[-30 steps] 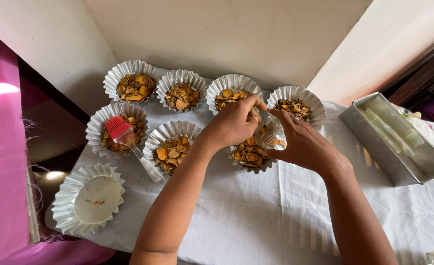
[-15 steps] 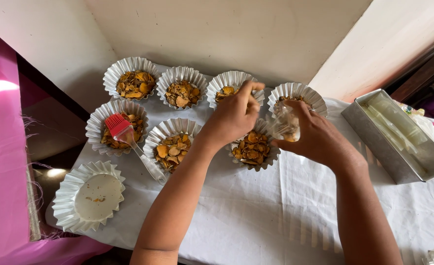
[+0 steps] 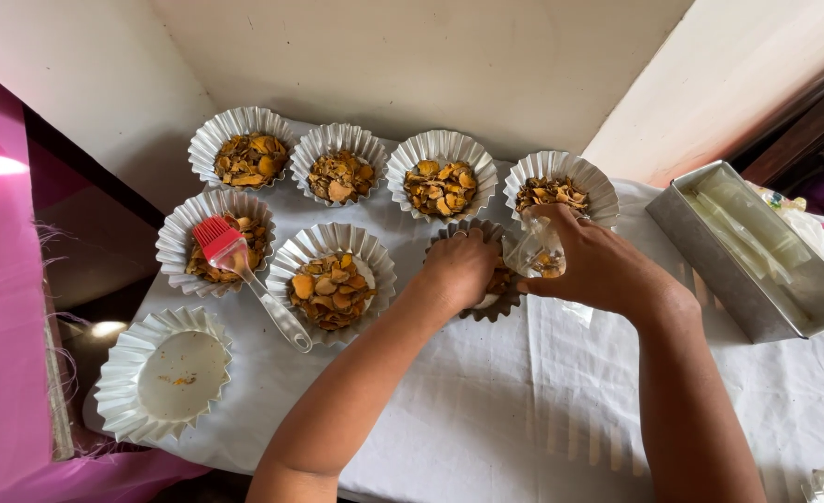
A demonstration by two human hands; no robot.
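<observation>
Fluted silver foil cup point(image 3: 486, 307) near the middle of the cloth-covered table point(image 3: 486, 419), holding crinkled orange chips; the left hand point(image 3: 459, 270), fingers curled, presses down into it. The right hand point(image 3: 598, 265) pinches a clear plastic bag point(image 3: 535, 253) just beside. Half a second ago the left hand was raised above the cup.

Single head view, steep downward look, close over table point(image 3: 486, 419), facing wall corner.

Fluted foil cup point(image 3: 486, 307) of orange-brown chips, upright beneath the left hand point(image 3: 459, 270); crumpled clear plastic bag point(image 3: 535, 253) pinched in the right hand point(image 3: 598, 265).
</observation>
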